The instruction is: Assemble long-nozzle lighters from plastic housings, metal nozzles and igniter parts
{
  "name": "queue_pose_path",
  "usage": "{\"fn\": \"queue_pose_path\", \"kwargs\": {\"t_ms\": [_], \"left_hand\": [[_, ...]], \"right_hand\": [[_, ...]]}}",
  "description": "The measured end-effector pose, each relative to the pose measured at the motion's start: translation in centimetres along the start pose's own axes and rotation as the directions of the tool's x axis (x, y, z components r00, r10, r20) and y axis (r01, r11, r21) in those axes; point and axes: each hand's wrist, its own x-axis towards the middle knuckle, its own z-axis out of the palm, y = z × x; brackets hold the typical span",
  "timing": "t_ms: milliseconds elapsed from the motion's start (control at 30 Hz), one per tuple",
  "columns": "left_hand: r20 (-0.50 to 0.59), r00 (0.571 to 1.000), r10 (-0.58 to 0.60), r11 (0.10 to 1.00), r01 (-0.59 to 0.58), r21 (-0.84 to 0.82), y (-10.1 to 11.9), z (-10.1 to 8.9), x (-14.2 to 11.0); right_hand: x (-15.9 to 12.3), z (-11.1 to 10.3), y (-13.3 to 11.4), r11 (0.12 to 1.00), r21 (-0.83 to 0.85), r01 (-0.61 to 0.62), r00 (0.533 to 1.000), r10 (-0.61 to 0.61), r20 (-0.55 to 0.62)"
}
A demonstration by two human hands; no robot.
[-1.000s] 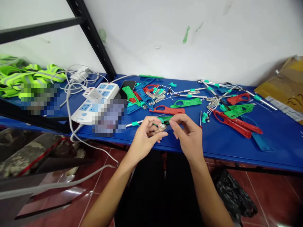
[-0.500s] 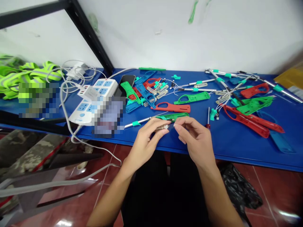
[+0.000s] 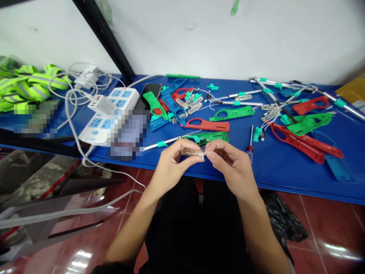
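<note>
My left hand [image 3: 175, 161] pinches a small clear lighter fuel tank [image 3: 189, 152] between thumb and fingers, above the table's front edge. The tank lies level, its white end [image 3: 202, 154] pointing right. My right hand [image 3: 232, 165] is closed, its thumb and forefinger pressed together at that white end; what is between those fingertips is too small to make out. Just behind my hands lie a green lighter shell half [image 3: 215, 137] and a silver lighter tube with green tape [image 3: 171, 141]. A screwdriver [image 3: 250, 148] lies right of my right hand.
Red, green and blue lighter shells [image 3: 207, 125], clear tanks [image 3: 195, 104] and wired silver tubes [image 3: 275, 99] cover the blue table [image 3: 273, 171]. On the left are a white power strip [image 3: 91, 131], cables, a blurred phone [image 3: 131, 133] and yellow reflective straps [image 3: 37, 85].
My right hand has moved left, so its fingertips now meet the tank's white end. The tank has turned more into view in my left hand. The camera view has shifted slightly.
</note>
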Motion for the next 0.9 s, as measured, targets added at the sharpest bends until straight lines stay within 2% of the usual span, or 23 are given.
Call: {"fn": "queue_pose_path", "kwargs": {"t_ms": [133, 333, 900], "left_hand": [[-0.011, 1.000, 0.014, 1.000, -0.013, 0.016, -0.35, -0.13, -0.05], [0.012, 0.998, 0.056, 0.998, -0.056, 0.011, -0.57, -0.25, -0.03], [0.026, 0.994, 0.103, 0.994, -0.102, -0.029, -0.44, -0.28, 0.17]], "right_hand": [[-0.38, 0.02, 0.03, 1.000, 0.002, -0.001, 1.000, 0.001, 0.015], [-0.54, 0.27, 0.45, 0.998, 0.026, 0.050, 0.998, -0.049, -0.031], [-0.69, 0.14, 0.90, 0.992, 0.124, 0.026, 0.999, -0.031, 0.036]]}}
